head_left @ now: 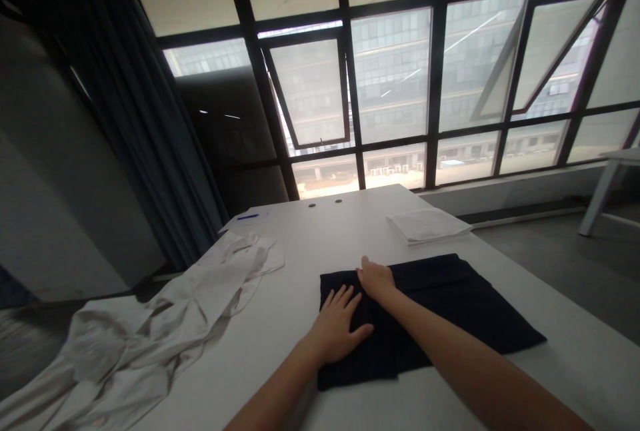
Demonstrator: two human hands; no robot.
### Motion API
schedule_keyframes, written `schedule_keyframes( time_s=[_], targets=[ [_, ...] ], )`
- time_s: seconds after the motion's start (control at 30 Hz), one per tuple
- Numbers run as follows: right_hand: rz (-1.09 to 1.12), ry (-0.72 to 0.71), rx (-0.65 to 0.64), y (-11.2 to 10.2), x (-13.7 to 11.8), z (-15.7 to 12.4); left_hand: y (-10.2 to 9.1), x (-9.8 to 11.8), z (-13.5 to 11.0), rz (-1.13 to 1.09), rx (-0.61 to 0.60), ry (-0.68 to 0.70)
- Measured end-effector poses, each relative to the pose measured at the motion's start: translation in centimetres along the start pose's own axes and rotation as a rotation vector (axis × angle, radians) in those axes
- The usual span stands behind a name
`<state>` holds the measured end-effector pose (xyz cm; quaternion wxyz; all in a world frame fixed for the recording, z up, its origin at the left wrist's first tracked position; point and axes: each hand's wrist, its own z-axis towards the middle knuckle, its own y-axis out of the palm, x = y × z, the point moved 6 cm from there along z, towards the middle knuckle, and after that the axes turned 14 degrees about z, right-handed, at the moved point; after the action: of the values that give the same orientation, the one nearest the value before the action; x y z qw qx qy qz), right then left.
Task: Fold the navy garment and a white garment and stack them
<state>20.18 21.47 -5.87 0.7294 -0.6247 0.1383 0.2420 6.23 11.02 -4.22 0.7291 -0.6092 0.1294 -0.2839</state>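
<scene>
A dark navy cloth, folded flat into layers, lies on the white table. My left hand rests flat on its left part, fingers spread and pointing away from me. Close beside it, my right hand is closed at the cloth's far edge, with its fingers curled on the fabric. Exactly how much fabric is in that grip is hidden by the hand. The cloth's right part passes behind my right forearm.
Crumpled white cloth hangs over the table's left side. A folded white cloth sits at the back right. Paper with a blue pen lies at the far left. Windows and a blue curtain stand beyond.
</scene>
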Motion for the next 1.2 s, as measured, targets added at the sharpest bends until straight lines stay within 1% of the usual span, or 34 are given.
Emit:
schedule_keyframes(
  time_s=[0.03,0.1,0.2,0.23,0.27,0.33,0.37,0.4,0.47,0.53,0.6,0.67,0.7,0.77,0.83,0.93,1.03,1.1,1.2],
  targets=[
    [0.002,-0.004,0.03,-0.5,-0.1,-0.3,0.4,0.2,-0.8,-0.006,-0.029,0.011],
    [0.008,-0.029,0.079,-1.6,-0.5,-0.9,0.9,0.2,-1.8,-0.002,-0.059,-0.01],
    [0.023,-0.121,0.104,-3.2,-2.0,-2.5,1.0,-0.2,-2.1,0.009,-0.047,-0.058],
    [0.04,-0.182,0.09,-3.6,-2.8,-3.4,1.0,-0.4,-2.1,0.015,-0.038,-0.069],
    [0.081,-0.271,0.057,-3.9,-3.7,-4.5,1.0,-0.5,-1.9,0.02,-0.026,-0.077],
    [0.241,-0.483,-0.049,-4.4,-5.3,-7.5,1.1,-0.6,-1.8,0.022,-0.008,-0.082],
    [0.344,-0.57,-0.103,-4.7,-5.8,-9.1,1.1,-0.7,-1.8,0.019,-0.002,-0.081],
    [0.434,-0.621,-0.146,-5.1,-5.8,-10.7,1.2,-0.7,-1.8,0.017,0.006,-0.085],
    [0.522,-0.64,-0.215,-5.4,-5.1,-13.3,0.9,-0.7,-1.9,0.01,0.045,-0.103],
    [0.494,-0.643,-0.283,-5.2,-4.0,-15.3,0.0,-0.5,-2.3,0.004,0.127,-0.131],
    [0.429,-0.663,-0.332,-4.7,-3.1,-16.5,-1.5,0.3,-2.7,0.001,0.211,-0.133],
    [0.386,-0.666,-0.315,-4.4,-2.5,-16.9,-3.2,1.6,-3.1,0.007,0.246,-0.085],
    [0.379,-0.666,-0.295,-4.3,-2.4,-16.9,-3.9,2.3,-3.3,0.011,0.237,-0.047],
    [0.362,-0.695,-0.252,-4.5,-2.5,-16.7,-4.9,3.8,-3.7,0.025,0.182,0.052],
    [0.292,-0.768,-0.213,-4.6,-2.9,-16.5,-5.1,5.1,-4.1,0.058,0.101,0.17],
    [0.116,-0.856,-0.156,-4.4,-2.9,-16.3,-4.0,6.4,-4.4,0.151,-0.006,0.313],
    [0.015,-0.871,-0.167,-3.8,-2.6,-16.2,-2.3,6.5,-4.3,0.238,-0.056,0.328],
    [0.021,-0.853,-0.203,-3.6,-2.4,-16.4,-1.5,6.4,-4.1,0.265,-0.064,0.307],
    [0.131,-0.804,-0.256,-4.1,-2.5,-16.7,-0.9,6.3,-4.1,0.267,-0.066,0.292]
  ],
)
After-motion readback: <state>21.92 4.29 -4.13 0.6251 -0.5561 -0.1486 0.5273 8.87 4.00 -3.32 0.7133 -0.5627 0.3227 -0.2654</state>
